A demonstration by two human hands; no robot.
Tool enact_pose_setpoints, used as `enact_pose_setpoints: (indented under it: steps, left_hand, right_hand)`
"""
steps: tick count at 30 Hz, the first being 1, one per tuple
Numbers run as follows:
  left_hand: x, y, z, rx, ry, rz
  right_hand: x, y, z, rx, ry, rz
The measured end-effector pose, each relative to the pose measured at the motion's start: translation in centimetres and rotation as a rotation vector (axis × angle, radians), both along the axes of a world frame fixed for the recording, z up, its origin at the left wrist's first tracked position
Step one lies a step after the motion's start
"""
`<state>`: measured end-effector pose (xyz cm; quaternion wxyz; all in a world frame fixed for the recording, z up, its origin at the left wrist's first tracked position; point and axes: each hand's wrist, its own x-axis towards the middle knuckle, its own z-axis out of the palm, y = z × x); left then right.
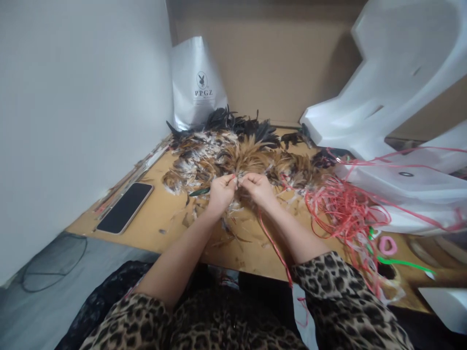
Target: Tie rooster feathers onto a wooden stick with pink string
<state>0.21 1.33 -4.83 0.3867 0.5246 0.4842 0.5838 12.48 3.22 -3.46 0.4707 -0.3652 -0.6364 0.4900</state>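
My left hand [222,193] and my right hand [260,188] meet at the middle of the table, thumbs and fingertips pinched close together. Between them is the pale base of a bunch of brown feathers [248,154], whose tips fan out away from me. My fingers partly hide what is gripped there. A red plastic string [272,238] runs from beneath my right hand down over the table's front edge. Around and behind my hands lie heaped brown and white feathers [193,163], with dark feathers [228,119] at the back.
A dark-screened phone [126,208] lies at left. A silver bag [197,80] stands behind the feathers. Tangled red string [345,209] heaps at right, near a pink ring [387,245] and large white moulded pieces [401,82]. Feather scraps dot the brown tabletop [156,223].
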Motion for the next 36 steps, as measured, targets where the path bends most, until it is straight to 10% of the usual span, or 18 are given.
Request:
enact_pose_setpoints:
  steps: [14,29,36]
  left_hand:
    - [0.8,-2.5,1.7,0.105,0.907,0.306]
    - [2.1,-3.3,1.7,0.222,0.262,0.208]
    - [2.7,-2.3,3.0,-0.246,-0.469,-0.027]
  right_hand:
    - [0.6,-0.8,0.2,0.289,-0.460,-0.284]
    - [-0.1,-0.8,0.7,-0.149,0.017,-0.273]
    - [0.5,0.1,0.2,-0.304,0.255,-0.146]
